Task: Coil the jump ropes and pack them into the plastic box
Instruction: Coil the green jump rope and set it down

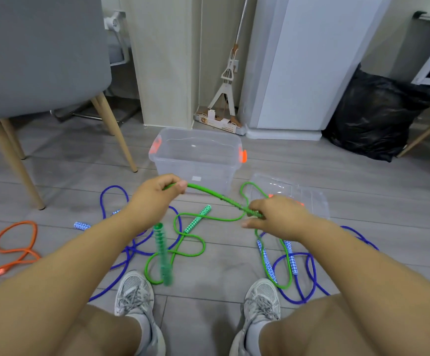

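Observation:
A green jump rope [216, 197] is stretched in the air between my hands. My left hand [155, 195] pinches one end of that stretch; a green patterned handle [163, 254] dangles blurred below it. My right hand [277, 217] grips the rope farther along. The rope's other green handle [198, 219] and its loose loops lie on the floor. Two blue ropes [113, 199] [309, 276] sprawl left and right of my feet. An orange rope [16, 242] lies at far left. The clear plastic box [196, 155] with orange latches stands open just beyond my hands.
The box's clear lid [296, 194] lies flat to the right of the box. A grey chair with wooden legs [29, 98] stands at left. A black rubbish bag [373, 116], a white appliance [301, 62] and a mop [225, 83] line the back wall. My two shoes [134, 294] rest below.

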`<action>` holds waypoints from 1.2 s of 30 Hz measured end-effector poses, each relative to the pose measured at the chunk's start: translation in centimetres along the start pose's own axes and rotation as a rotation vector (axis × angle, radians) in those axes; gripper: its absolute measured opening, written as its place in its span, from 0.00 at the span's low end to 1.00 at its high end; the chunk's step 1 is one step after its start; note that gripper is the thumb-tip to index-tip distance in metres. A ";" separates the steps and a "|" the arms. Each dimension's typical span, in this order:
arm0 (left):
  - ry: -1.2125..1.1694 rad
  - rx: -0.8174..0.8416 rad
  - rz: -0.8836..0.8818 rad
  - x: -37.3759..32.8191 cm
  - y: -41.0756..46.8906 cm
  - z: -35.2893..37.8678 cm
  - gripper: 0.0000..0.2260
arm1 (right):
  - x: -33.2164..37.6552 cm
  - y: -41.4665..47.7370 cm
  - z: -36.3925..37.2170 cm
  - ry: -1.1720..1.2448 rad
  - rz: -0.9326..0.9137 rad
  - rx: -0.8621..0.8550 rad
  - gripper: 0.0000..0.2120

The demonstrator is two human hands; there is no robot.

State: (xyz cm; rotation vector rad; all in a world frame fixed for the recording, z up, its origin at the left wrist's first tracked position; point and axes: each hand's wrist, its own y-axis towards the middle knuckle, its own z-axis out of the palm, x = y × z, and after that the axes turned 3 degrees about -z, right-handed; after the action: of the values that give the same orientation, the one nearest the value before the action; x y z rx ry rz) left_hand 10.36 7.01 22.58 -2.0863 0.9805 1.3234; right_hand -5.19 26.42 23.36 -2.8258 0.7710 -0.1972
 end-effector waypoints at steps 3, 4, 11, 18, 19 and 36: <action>0.062 -0.038 -0.028 1.1 0.2 -0.7 0.12 | -1.2 -0.3 0.4 0.153 0.083 -0.017 0.15; 0.069 -0.024 -0.031 1.3 0.2 -0.8 0.12 | -1.4 -0.2 0.6 0.216 0.104 -0.037 0.14; -0.013 0.024 0.063 -0.1 0.3 0.6 0.07 | 0.7 0.6 1.1 0.422 -0.046 -0.082 0.33; -0.070 0.057 0.135 -2.5 0.3 1.9 0.10 | 4.0 2.2 -0.3 0.691 -0.132 -0.281 0.19; -0.101 0.042 0.134 -2.6 0.5 1.8 0.10 | 3.8 2.3 -0.4 0.635 -0.115 -0.284 0.14; -0.406 -0.021 0.091 -2.6 2.0 0.9 0.12 | 1.3 3.1 0.7 0.927 -0.040 -0.106 0.08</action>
State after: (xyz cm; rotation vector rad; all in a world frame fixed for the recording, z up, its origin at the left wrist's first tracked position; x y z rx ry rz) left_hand 7.62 7.19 24.53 -1.7043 0.8898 1.7219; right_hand -5.44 23.23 22.09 -2.7582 0.8717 -1.5721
